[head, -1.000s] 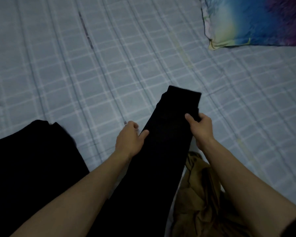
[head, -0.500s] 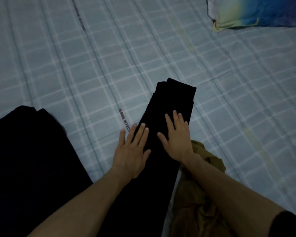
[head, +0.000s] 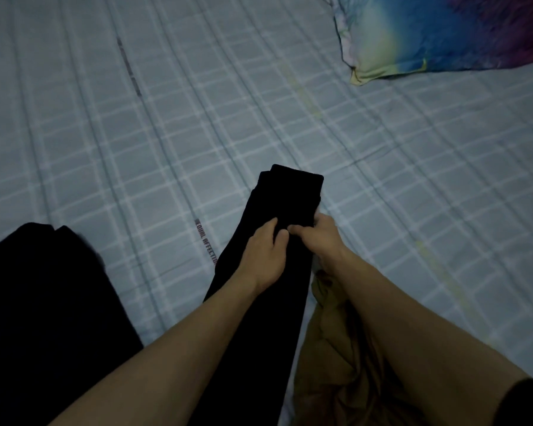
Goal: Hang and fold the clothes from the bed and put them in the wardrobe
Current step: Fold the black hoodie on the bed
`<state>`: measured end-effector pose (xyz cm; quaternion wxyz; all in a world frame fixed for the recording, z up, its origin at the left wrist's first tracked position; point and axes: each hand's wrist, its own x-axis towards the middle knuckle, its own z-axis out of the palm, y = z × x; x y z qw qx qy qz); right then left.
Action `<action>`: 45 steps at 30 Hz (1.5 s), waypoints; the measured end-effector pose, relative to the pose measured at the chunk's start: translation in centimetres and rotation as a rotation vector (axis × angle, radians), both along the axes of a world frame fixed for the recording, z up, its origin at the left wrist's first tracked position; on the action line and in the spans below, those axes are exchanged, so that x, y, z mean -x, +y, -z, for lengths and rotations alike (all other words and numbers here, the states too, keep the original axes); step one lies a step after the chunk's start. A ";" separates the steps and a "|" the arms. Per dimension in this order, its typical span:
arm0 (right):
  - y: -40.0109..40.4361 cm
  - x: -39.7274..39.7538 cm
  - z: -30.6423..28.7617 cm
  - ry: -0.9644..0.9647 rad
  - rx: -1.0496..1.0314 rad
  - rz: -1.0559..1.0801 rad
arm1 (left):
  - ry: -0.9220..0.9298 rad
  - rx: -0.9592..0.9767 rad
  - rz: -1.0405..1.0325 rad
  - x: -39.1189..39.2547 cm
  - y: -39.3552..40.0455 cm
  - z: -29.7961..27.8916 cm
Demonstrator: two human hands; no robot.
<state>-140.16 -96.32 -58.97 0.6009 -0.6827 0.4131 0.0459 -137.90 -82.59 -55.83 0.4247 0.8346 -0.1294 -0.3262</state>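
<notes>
Long black garment [head: 277, 272] laid lengthwise on bed [head: 136, 149], far end folded. Garment pinched by curled fingers of left hand [head: 263, 256] and right hand [head: 319, 238]. 2nd black garment [head: 43, 318] at left, tan garment [head: 336, 364] at right. Sheet print partly read: "AFFECTION".

A long folded black cloth garment [head: 277, 241] lies on the checked bedsheet [head: 136, 149] at centre frame, between a dark cloth heap [head: 43, 318] lower left and a crumpled brown cloth garment [head: 336, 364] lower right; a multicoloured soft pillow [head: 443, 35] lies upper right.
</notes>
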 end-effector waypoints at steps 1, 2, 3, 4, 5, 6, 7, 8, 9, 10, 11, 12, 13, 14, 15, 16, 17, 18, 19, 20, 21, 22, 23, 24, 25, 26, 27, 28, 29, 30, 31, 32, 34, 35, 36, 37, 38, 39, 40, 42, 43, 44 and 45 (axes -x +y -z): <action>0.5 0.2 -0.8 -0.080 0.049 -0.044 | 0.026 0.030 -0.035 0.1 0.2 -0.5; 1.1 0.4 -1.7 -0.160 0.111 -0.103 | 0.023 0.059 -0.058 0.1 0.6 -1.1; 1.8 0.6 -2.6 -0.240 0.153 -0.164 | 0.010 0.084 -0.081 0.2 1.1 -1.8; 2.8 0.7 -3.7 -0.296 0.186 -0.232 | -0.003 0.119 -0.112 0.2 1.7 -2.5; 3.9 0.7 -4.7 -0.336 0.208 -0.284 | 0.005 0.167 -0.155 0.2 2.4 -3.2; 5.1 0.8 -5.8 -0.359 0.220 -0.322 | 0.031 0.233 -0.202 0.1 3.1 -3.9; 6.3 0.8 -6.9 -0.382 0.225 -0.355 | 0.060 0.295 -0.246 0.0 3.8 -4.7; 7.5 0.8 -8.0 -0.407 0.240 -0.389 | 0.075 0.352 -0.284 0.0 4.6 -5.5; 8.6 0.9 -9.2 -0.434 0.267 -0.425 | 0.081 0.397 -0.320 0.0 5.6 -6.5; 9.9 1.0 -10.3 -0.455 0.301 -0.459 | 0.077 0.444 -0.347 0.0 6.7 -7.6; 11.2 1.1 -11.3 -0.472 0.334 -0.485 | 0.077 0.495 -0.366 0.1 8.0 -8.8; 12.7 1.3 -12.4 -0.494 0.360 -0.507 | 0.086 0.558 -0.381 0.4 9.4 -10.1; 14.3 1.5 -13.4 -0.528 0.391 -0.528 | 0.098 0.619 -0.392 0.6 11.0 -11.4; 16.0 1.6 -14.5 -0.570 0.440 -0.551 | 0.099 0.674 -0.403 0.7 12.8 -12.7; 17.8 1.7 -15.6 -0.605 0.509 -0.578 | 0.089 0.713 -0.417 0.9 14.7 -13.9; 19.6 1.7 -16.9 -0.633 0.589 -0.602 | 0.074 0.752 -0.439 1.0 16.6 -15.0; 21.5 1.4 -18.1 -0.662 0.668 -0.620 | 0.061 0.798 -0.471 0.9 18.6 -15.9; 23.5 1.1 -19.2 -0.690 0.736 -0.633 | 0.056 0.850 -0.511 0.8 20.6 -16.7; 25.6 0.9 -20.2 -0.711 0.790 -0.651 | 0.065 0.907 -0.551 0.6 22.7 -17.2; 27.8 0.5 -21.0 -0.727 0.830 -0.678 | 0.078 0.961 -0.584 0.4 24.9 -17.6; 30.1 0.1 -21.4 -0.739 0.863 -0.705 | 0.093 1.012 -0.611 0.2 27.1 -17.7; 32.3 -0.4 -21.4 -0.744 0.888 -0.735 | 0.103 1.052 -0.635 0.0 29.3 -17.8; 34.5 -0.9 -20.8 -0.737 0.896 -0.780 | 0.120 1.084 -0.667 -0.3 31.6 -17.3; 36.5 -1.4 -19.7 -0.720 0.879 -0.846 | 0.139 1.084 -0.716 -0.6 33.7 -16.4; 38.3 -1.8 -18.0 -0.694 0.829 -0.935 | 0.160 1.047 -0.797 -1.0 35.8 -14.9; 39.8 -2.2 -15.9 -0.658 0.750 -1.039 | 0.175 0.948 -0.896 -1.2 37.8 -13.0; 40.7 -2.3 -13.8 -0.602 0.669 -1.139 | 0.196 0.791 -0.987 -1.3 39.8 -10.5; 41.2 -2.1 -11.7 -0.535 0.613 -1.214 | 0.221 0.581 -1.048 -1.0 41.5 -8.3; 41.3 -1.2 -9.9 -0.464 0.596 -1.255 | 0.242 0.360 -1.073 -0.3 43.1 -6.3; 41.0 0.1 -8.5 -0.416 0.620 -1.261 | 0.244 0.166 -1.065 0.7 44.3 -4.5; 40.5 1.8 -7.3 -0.403 0.676 -1.249 | 0.203 0.011 -1.029 1.9 45.1 -3.1; 39.9 3.8 -6.4 -0.416 0.747 -1.229 | 0.099 -0.103 -0.970 3.3 45.6 -2.2; 38.9 7.9 -5.1 -0.403 0.865 -1.203 | -0.260 -0.258 -0.786 5.9 45.4 -0.8; 38.5 9.8 -4.3 -0.352 0.911 -1.214 | -0.444 -0.309 -0.666 7.0 44.8 -0.4; 38.3 11.3 -3.5 -0.296 0.957 -1.230 | -0.586 -0.361 -0.530 7.8 44.0 -0.1; 38.2 12.6 -2.6 -0.253 1.002 -1.242 | -0.683 -0.418 -0.377 8.4 43.4 1.0; 38.4 13.7 -1.7 -0.226 1.051 -1.251 | -0.731 -0.487 -0.228 8.9 42.9 1.9; 38.6 14.5 -0.6 -0.204 1.101 -1.265 | -0.725 -0.552 -0.117 9.5 42.9 3.2; 38.9 15.1 0.5 -0.188 1.147 -1.282 | -0.690 -0.603 -0.052 9.9 43.2 4.8; 39.9 15.7 2.5 -0.167 1.196 -1.306 | -0.619 -0.626 -0.023 10.8 44.4 7.6; 40.2 15.7 3.3 -0.163 1.216 -1.303 | -0.616 -0.618 -0.030 11.0 44.9 8.6; 40.4 15.6 3.8 -0.160 1.236 -1.298 | -0.627 -0.622 -0.031 11.1 45.1 9.1; 40.4 15.5 3.9 -0.159 1.250 -1.294 | -0.625 -0.630 -0.024 11.0 45.0 9.3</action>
